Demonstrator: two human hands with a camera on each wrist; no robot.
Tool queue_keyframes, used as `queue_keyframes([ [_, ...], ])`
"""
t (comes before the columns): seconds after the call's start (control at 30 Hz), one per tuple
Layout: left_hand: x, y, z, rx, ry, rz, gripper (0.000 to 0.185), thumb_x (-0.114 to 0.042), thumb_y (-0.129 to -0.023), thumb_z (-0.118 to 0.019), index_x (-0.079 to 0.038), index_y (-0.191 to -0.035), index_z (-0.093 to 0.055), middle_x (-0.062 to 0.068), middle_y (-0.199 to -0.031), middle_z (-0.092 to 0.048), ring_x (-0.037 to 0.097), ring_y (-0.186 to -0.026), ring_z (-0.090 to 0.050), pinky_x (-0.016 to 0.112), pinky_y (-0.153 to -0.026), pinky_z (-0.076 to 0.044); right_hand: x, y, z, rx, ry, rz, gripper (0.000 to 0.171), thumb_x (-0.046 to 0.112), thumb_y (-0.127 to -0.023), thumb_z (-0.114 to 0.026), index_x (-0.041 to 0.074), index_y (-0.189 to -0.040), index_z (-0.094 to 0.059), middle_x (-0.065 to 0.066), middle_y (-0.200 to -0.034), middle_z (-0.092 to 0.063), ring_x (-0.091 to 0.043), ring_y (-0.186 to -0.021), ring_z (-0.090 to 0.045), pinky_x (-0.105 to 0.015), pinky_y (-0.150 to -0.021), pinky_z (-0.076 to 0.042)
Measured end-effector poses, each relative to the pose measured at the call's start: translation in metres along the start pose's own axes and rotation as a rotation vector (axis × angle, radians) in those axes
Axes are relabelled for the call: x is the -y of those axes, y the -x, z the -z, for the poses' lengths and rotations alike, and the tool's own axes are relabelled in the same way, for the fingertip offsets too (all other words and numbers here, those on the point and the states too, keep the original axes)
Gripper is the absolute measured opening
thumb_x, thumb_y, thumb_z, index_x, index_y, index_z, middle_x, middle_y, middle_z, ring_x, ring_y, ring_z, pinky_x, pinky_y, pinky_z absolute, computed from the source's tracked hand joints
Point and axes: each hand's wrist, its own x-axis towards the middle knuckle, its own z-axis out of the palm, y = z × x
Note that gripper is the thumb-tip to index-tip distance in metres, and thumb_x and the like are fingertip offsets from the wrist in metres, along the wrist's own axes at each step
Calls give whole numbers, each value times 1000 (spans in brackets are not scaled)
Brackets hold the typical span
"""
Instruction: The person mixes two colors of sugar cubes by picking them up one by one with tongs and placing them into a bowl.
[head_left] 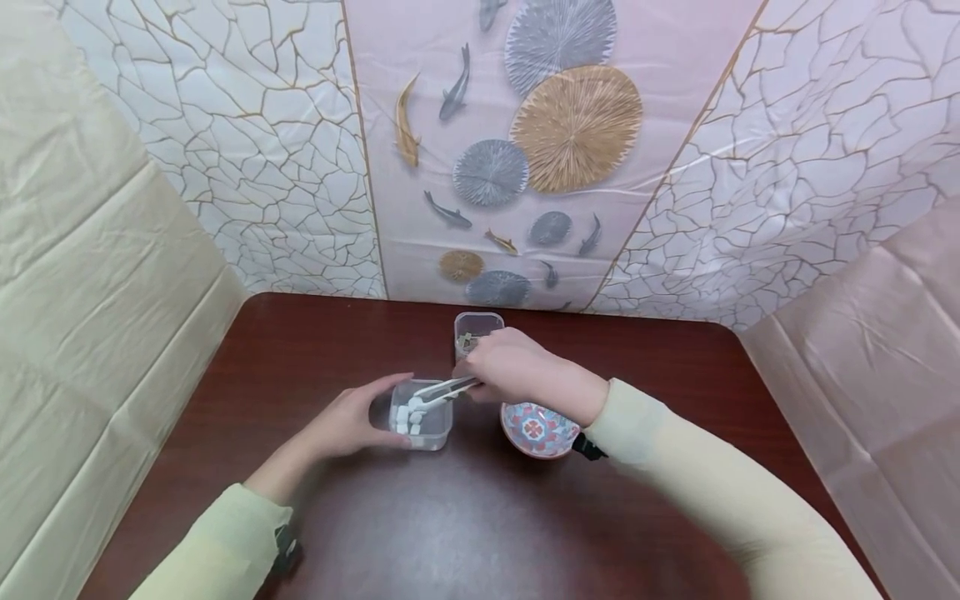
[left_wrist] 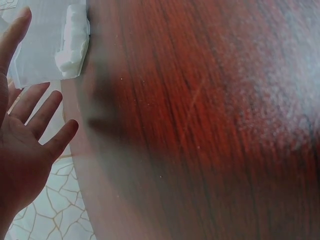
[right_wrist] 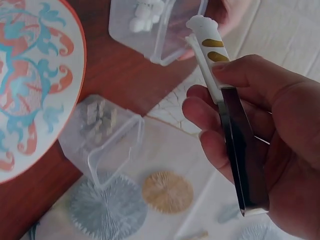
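Observation:
My left hand (head_left: 348,423) holds a small clear container (head_left: 422,421) of white cubes (head_left: 408,414) on the dark wooden table (head_left: 465,517), thumb along its far side and a finger along its near side. In the left wrist view the other fingers (left_wrist: 47,117) are spread and straight beside that container (left_wrist: 40,45), with white cubes (left_wrist: 72,42) at its edge. My right hand (head_left: 513,367) grips white tongs (head_left: 442,390) whose tips reach into the container among the cubes. The right wrist view shows the tongs (right_wrist: 225,95) held between thumb and fingers (right_wrist: 210,115).
A second clear container (head_left: 477,327) with grey-brown bits stands just behind my right hand. A red and blue patterned bowl (head_left: 538,431) sits under my right wrist. Patterned sheets wall in the table on three sides.

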Motion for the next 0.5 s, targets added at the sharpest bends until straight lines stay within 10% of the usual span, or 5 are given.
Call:
queue_keyframes([
  [0.5, 1, 1, -2, -6, 5, 13, 98, -40, -76, -98, -19, -159, -51, 9, -144, -67, 32, -134, -61, 59, -111, -49, -27, 52, 12, -155, -34, -14, 12, 19, -85, -83, 26, -94, -77, 12, -63, -59, -13, -58, -58, -34, -49, -43],
])
